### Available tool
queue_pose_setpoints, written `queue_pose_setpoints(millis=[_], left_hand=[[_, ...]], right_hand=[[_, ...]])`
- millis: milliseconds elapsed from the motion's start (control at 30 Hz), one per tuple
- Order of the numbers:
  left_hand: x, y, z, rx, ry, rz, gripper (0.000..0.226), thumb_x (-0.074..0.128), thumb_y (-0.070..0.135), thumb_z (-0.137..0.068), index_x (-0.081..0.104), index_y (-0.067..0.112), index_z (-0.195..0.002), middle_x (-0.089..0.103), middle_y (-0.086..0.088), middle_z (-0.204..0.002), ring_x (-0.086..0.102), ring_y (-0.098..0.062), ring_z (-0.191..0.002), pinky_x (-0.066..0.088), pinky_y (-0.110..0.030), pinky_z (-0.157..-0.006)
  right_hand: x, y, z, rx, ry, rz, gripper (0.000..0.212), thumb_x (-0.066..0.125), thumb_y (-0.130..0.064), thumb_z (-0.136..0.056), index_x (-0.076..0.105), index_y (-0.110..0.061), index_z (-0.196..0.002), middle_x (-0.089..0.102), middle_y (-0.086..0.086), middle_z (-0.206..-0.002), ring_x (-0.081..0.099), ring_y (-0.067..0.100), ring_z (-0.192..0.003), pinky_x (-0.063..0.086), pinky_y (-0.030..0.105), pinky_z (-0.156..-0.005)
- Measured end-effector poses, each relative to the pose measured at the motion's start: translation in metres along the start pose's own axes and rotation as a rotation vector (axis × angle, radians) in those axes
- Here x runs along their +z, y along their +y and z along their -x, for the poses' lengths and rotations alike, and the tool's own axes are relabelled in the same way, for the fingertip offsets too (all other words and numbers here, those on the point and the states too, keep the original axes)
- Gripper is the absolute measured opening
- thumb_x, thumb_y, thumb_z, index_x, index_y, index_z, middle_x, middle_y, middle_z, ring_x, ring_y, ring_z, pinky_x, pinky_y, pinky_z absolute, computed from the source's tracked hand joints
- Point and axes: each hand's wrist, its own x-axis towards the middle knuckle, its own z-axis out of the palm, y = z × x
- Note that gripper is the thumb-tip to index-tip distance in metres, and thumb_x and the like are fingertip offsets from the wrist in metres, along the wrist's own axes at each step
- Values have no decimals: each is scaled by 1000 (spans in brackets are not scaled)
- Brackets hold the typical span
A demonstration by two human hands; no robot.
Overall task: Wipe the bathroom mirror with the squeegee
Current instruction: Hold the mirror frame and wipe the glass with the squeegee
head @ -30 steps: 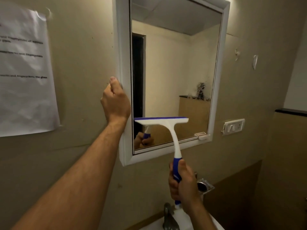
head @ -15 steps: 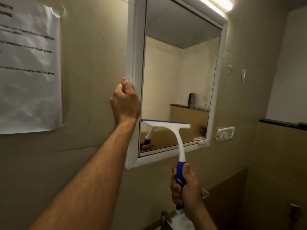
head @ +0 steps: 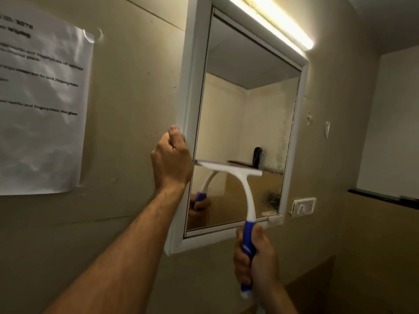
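A mirror in a white frame hangs on the beige wall. My left hand grips the frame's left edge at mid-height. A white squeegee with a blue handle is held in my right hand, below the mirror's bottom edge. Its blade lies level against the lower left part of the glass. The glass reflects the squeegee and my hand. Dark specks show on the glass near the right edge.
A printed paper sheet is taped to the wall on the left. A lit strip light runs above the mirror. A white switch plate sits right of the frame, and a dark ledge lies further right.
The view has tilted up and shifted, so the sink and tap have left the picture. The squeegee blade sits slightly higher on the glass. My left hand stays on the frame.
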Motion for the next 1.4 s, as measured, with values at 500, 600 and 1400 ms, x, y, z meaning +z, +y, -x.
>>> queue_pose_setpoints(millis=[500, 600, 1400], left_hand=[[1, 0, 0, 27, 39, -29, 47, 24, 39, -104, 45, 19, -66, 44, -1, -56, 41, -13, -48, 31, -25, -45], [1, -1, 0, 23, 33, 2, 46, 25, 38, -103, 45, 19, -66, 41, 0, -54, 38, -12, -46, 30, -26, -45], [3, 3, 2, 27, 72, -19, 48, 25, 33, -105, 52, 7, -73, 48, -7, -60, 43, -16, -53, 29, -23, -46]], right_hand=[[41, -140, -68, -230, -83, -11, 50, 31, -59, -96, 53, -17, -82, 37, -2, -50, 28, 11, -36, 25, 20, -35], [35, -116, -54, -199, -75, 22, 51, 34, -61, -92, 54, -15, -83, 38, -1, -51, 29, 11, -38, 25, 21, -36], [49, -128, -70, -234, -107, -43, 47, 36, -59, -93, 53, -15, -85, 37, -1, -51, 27, 12, -38, 24, 22, -37]])
